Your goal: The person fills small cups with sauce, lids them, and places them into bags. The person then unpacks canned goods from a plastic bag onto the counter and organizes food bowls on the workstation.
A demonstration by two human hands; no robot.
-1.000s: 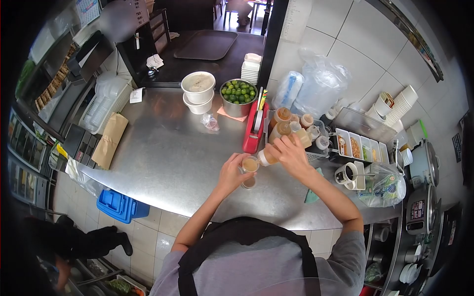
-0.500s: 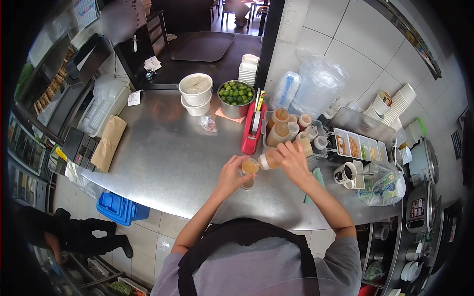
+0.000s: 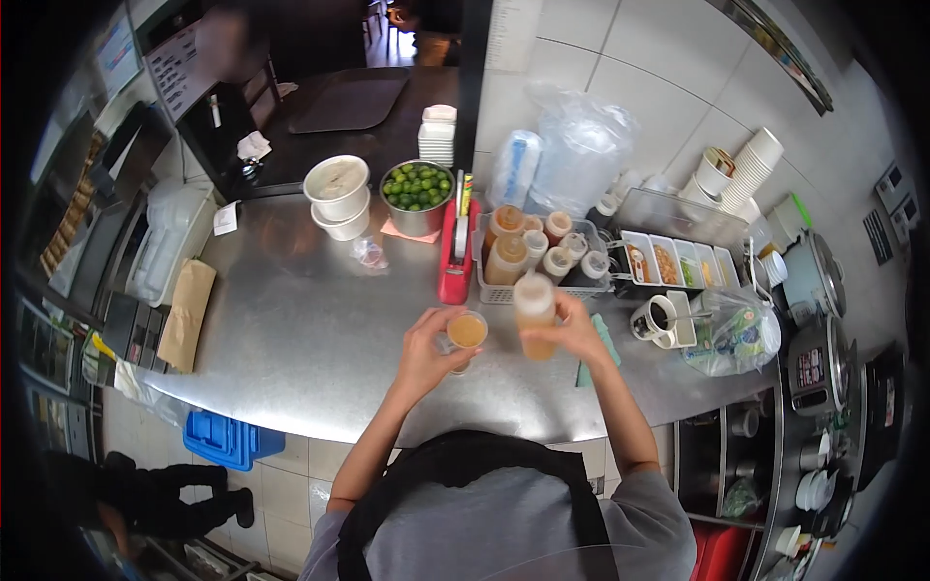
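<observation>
My left hand [image 3: 426,351] is closed around a small clear cup [image 3: 467,330] holding a tan-orange sauce. Below that cup, partly hidden by my fingers, another small cup [image 3: 459,368] seems to stand on the counter. My right hand [image 3: 575,334] grips a squeeze bottle [image 3: 535,315] of light brown sauce with a whitish cap. The bottle is upright, slightly blurred, and apart from the cup. Just beyond it, a grey plastic basket [image 3: 496,293] holds several other sauce bottles [image 3: 507,259].
Behind my left hand are a red tape dispenser [image 3: 455,276], a pot of green limes [image 3: 417,198] and stacked white tubs [image 3: 337,189]. On the right stand a topping tray [image 3: 668,259], a mug [image 3: 652,318] and a green cloth [image 3: 601,349]. Someone in dark clothes [image 3: 174,489] is at the lower left.
The squeeze bottle was tilted with its tip at the cup; now it is upright and away from it. The view has shifted somewhat.
</observation>
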